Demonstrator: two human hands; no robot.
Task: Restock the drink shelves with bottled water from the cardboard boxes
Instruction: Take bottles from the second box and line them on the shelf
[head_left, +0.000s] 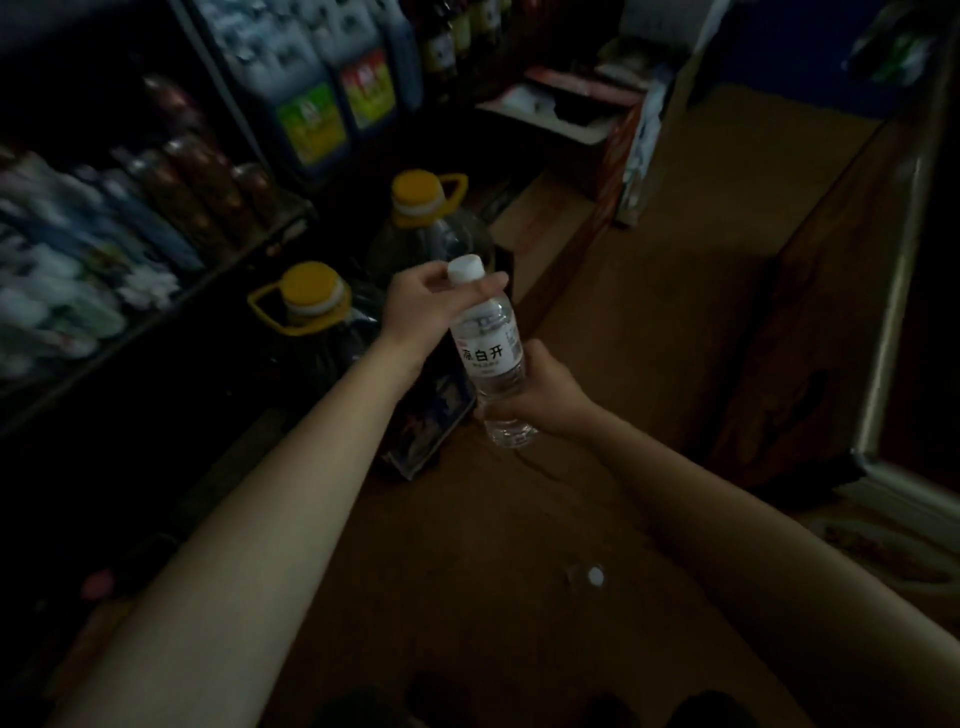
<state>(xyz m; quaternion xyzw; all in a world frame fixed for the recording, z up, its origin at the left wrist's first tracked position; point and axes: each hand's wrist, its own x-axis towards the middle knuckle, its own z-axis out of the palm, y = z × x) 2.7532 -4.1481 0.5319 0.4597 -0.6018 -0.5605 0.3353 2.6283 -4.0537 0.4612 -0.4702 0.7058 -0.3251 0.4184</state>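
Your left hand (415, 306) pinches the neck of the water bottle (488, 353) just under its white cap, and your right hand (540, 395) wraps the lower body, so both hands hold it in mid-air, long axis near upright and tilted slightly. The drink shelf (156, 291) lies to the left, nearer your left arm, so judge the placement as a leftward carry. Below are yellow-capped jugs (311, 296), a brown floor (597, 338), cardboard boxes (540, 218) beyond, in dim light.
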